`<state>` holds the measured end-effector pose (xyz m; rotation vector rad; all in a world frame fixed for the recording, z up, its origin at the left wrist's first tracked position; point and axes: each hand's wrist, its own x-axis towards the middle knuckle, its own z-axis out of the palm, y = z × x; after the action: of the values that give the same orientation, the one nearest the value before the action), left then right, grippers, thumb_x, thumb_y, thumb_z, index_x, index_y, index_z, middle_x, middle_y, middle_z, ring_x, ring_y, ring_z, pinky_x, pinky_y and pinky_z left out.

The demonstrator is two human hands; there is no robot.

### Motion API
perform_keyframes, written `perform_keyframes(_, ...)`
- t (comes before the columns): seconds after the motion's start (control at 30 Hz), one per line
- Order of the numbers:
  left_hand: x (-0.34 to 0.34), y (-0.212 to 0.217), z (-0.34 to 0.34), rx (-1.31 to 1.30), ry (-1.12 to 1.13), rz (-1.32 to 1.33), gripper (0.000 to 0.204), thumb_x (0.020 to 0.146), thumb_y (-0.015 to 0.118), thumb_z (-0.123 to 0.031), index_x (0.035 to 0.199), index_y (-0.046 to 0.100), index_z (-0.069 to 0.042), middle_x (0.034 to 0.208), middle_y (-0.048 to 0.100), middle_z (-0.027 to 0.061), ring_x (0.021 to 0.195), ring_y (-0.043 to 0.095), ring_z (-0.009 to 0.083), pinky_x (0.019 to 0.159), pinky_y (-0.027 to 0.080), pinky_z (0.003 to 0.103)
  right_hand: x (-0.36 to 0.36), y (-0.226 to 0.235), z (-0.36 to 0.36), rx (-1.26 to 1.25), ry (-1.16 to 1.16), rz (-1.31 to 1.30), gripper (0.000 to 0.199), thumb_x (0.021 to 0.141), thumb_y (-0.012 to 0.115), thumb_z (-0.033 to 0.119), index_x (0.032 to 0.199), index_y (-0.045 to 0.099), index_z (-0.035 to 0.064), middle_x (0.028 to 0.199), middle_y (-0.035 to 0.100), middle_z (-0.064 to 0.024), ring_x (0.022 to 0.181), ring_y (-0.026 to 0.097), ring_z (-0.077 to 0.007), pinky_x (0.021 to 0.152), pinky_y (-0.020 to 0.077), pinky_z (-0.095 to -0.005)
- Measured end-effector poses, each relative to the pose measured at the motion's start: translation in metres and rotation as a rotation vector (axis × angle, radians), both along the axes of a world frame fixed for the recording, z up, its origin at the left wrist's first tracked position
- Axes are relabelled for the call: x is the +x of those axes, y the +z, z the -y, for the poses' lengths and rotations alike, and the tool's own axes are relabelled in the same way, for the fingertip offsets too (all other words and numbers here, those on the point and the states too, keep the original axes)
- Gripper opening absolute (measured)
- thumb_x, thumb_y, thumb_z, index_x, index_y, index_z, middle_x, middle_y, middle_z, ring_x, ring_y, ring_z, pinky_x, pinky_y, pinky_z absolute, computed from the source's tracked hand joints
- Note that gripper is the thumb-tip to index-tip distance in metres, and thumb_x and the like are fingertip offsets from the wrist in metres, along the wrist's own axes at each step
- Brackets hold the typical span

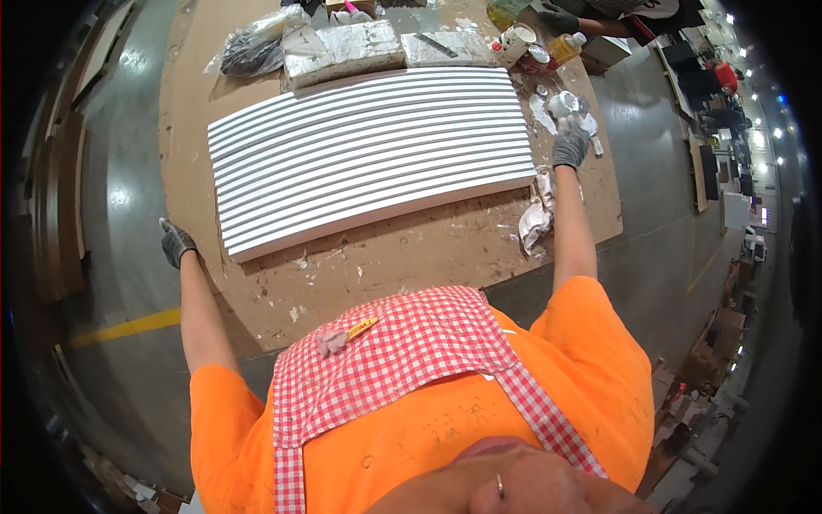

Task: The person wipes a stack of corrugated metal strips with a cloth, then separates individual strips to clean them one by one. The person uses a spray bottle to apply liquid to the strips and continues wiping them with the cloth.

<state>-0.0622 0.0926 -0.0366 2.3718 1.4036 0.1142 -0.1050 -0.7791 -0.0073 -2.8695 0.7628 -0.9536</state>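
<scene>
A wide white panel [372,158] with parallel ridges and grey grooves lies on the brown work table [411,253]. My right hand [572,141], in a grey glove, is beyond the panel's right end. Its fingers close round a small, round, white-smeared tub [563,104], partly hidden by the glove. White-stained scraps lie close by. My left hand [177,243], in a dark grey glove, is at the table's left edge, away from the panel. Its fingers are apart, and nothing shows in them.
White-smeared blocks [342,51] stand behind the panel, with a clear plastic bag [255,43] at their left. Cans [515,43] and a yellow bottle [567,47] sit at the back right. Crumpled white material [536,221] lies near the right edge. A co-worker's gloved hand [558,19] shows behind.
</scene>
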Motion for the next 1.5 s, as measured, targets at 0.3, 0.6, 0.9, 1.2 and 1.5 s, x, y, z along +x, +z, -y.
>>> perform_keyframes(0.3, -0.005, 0.023, 0.015, -0.006, 0.036, 0.019, 0.081, 0.089, 0.021, -0.066, 0.101, 0.067, -0.002, 0.105, 0.065, 0.0186, 0.1, 0.059, 0.0371, 0.085, 0.045, 0.047, 0.004, 0.013, 0.037, 0.288, -0.383, -0.426, 0.039, 0.085, 0.048, 0.038, 0.097, 0.066, 0.006, 0.1, 0.062, -0.0232, 0.094, 0.06, -0.0391, 0.08, 0.0466, -0.0482)
perform_keyframes(0.6, 0.0, 0.009, 0.008, -0.051, 0.038, 0.0, 0.081, 0.088, 0.022, -0.067, 0.102, 0.067, -0.002, 0.106, 0.065, 0.0188, 0.099, 0.06, 0.037, 0.085, 0.045, 0.047, 0.055, 0.033, 0.09, 0.13, 0.132, -0.381, 0.03, 0.083, 0.05, 0.022, 0.107, 0.063, 0.0078, 0.103, 0.063, -0.0201, 0.1, 0.059, -0.0355, 0.086, 0.046, -0.0414)
perform_keyframes(0.9, 0.001, 0.015, 0.015, -0.054, 0.028, 0.038, 0.081, 0.088, 0.023, -0.067, 0.104, 0.066, -0.001, 0.108, 0.064, 0.0201, 0.102, 0.058, 0.0384, 0.087, 0.043, 0.047, 0.066, 0.056, 0.105, 0.199, 0.025, -0.672, 0.024, 0.08, 0.057, 0.025, 0.097, 0.069, 0.0137, 0.104, 0.064, -0.0142, 0.098, 0.062, -0.0323, 0.087, 0.0477, -0.0388)
perform_keyframes(1.2, 0.0, 0.012, 0.007, -0.077, 0.029, 0.013, 0.08, 0.088, 0.022, -0.067, 0.107, 0.065, -0.003, 0.112, 0.062, 0.0196, 0.107, 0.056, 0.0375, 0.089, 0.042, 0.047, 0.053, 0.112, 0.051, 0.178, -0.115, -0.604, 0.026, 0.08, 0.06, 0.028, 0.101, 0.068, 0.016, 0.105, 0.065, -0.0149, 0.097, 0.062, -0.0333, 0.084, 0.0481, -0.0402)
perform_keyframes(1.5, 0.005, 0.006, 0.011, -0.055, 0.041, 0.039, 0.08, 0.088, 0.021, -0.067, 0.107, 0.065, -0.003, 0.111, 0.063, 0.0195, 0.107, 0.056, 0.0377, 0.09, 0.042, 0.048, 0.008, 0.091, 0.047, 0.207, 0.083, -0.415, 0.017, 0.08, 0.061, 0.015, 0.093, 0.067, 0.0049, 0.096, 0.063, -0.0199, 0.088, 0.061, -0.0353, 0.077, 0.0479, -0.0412)
